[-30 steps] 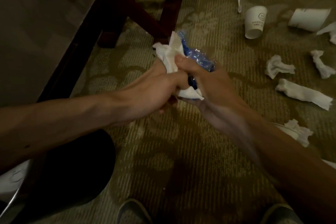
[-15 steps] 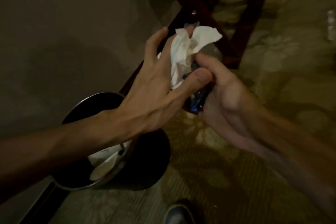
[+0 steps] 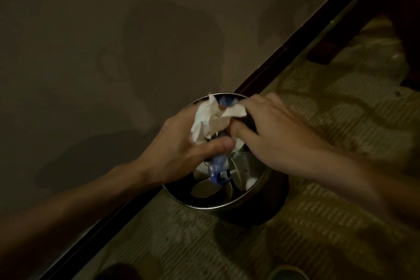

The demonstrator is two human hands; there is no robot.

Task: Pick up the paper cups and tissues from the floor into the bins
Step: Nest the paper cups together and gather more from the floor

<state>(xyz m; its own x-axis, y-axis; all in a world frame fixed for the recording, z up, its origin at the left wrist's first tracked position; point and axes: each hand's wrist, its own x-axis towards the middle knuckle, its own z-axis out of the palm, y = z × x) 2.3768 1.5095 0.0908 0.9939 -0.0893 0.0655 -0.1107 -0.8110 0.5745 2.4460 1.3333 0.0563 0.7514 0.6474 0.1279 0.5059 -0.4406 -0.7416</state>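
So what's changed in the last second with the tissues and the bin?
Both hands carried the tissue wad and blue wrapper from over the carpet to just above the open bin. Unchanged: the left hand and right hand still grip the wad together; nothing is released.

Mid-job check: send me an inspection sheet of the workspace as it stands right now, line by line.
Surface: patterned carpet, dimly lit.
Job's things: tissue wad bundled with a blue wrapper, held over the bin; pale litter lies inside.
Clutter: nothing seen.
Hands: left hand grips the wad and wrapper; right hand, blurred, seems to pinch the wad's right edge.
Cables: nothing seen.
Surroundings: wall, dark baseboard, furniture leg, shoe tip at the bottom edge.
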